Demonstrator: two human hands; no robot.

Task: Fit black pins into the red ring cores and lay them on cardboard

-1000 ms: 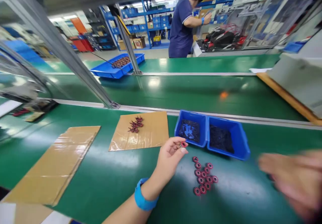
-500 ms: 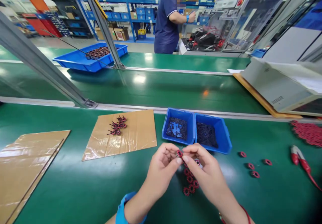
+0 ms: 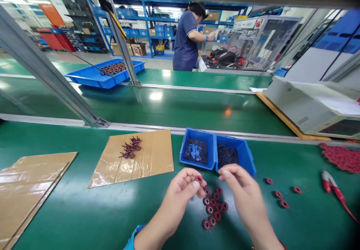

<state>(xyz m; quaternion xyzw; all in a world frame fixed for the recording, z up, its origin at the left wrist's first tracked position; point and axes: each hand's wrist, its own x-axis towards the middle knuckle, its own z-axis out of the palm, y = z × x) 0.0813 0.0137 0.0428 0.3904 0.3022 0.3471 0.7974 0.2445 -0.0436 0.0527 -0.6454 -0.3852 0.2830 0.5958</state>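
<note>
Between the thumb and fingers of my left hand (image 3: 182, 192) is a small red-and-black ring part (image 3: 198, 179). My right hand (image 3: 243, 193) is apart from it, at the front edge of the right blue bin (image 3: 247, 158), thumb and forefinger pressed together; whatever they may hold is too small to make out. Several more red ring parts (image 3: 213, 204) lie on the green table between my hands. The left blue bin (image 3: 184, 147) holds dark thin pieces and some blue ones. Dark pieces fill the right bin.
Ring parts with dark pins (image 3: 131, 147) sit on a cardboard sheet (image 3: 154, 150). Another cardboard (image 3: 30, 190) is at far left. Red-handled pliers (image 3: 334, 186), loose rings (image 3: 283, 204) and a red pile (image 3: 340, 157) are at right. A person (image 3: 185, 40) stands beyond the belts.
My right hand has come away from the ring part and moved right, towards the right bin. My left hand keeps the ring. The view has tilted up slightly.
</note>
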